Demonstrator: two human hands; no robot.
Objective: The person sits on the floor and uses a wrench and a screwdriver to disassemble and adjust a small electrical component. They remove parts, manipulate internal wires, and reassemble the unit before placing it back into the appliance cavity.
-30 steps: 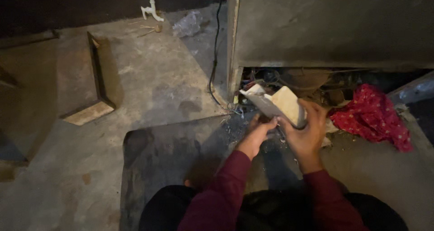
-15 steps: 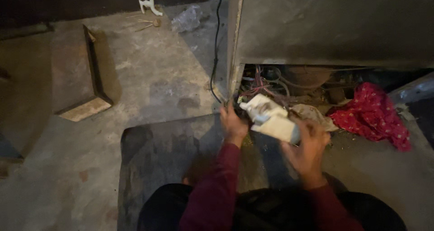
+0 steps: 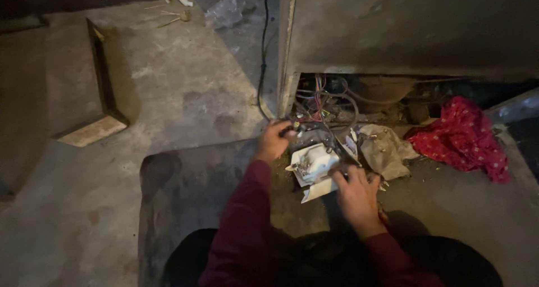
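A white plastic part (image 3: 314, 164) with small metal terminals lies on the floor in front of an open compartment at the base of a grey appliance (image 3: 404, 28). My right hand (image 3: 355, 194) rests on the floor against its near edge, fingers touching a pale flat piece (image 3: 318, 190) under it. My left hand (image 3: 275, 141) is closed around a small dark object at the compartment's left corner, next to a tangle of coloured wires (image 3: 323, 104).
A red patterned cloth (image 3: 463, 138) and a crumpled tan rag (image 3: 384, 149) lie to the right. A black cable (image 3: 263, 51) runs up the floor. A dark mat (image 3: 191, 197) is under my knees. A wooden frame piece (image 3: 98, 90) lies far left.
The white part was held up in both hands; now it lies on the floor. My left hand has moved up to the compartment's corner, my right has lowered beside the part.
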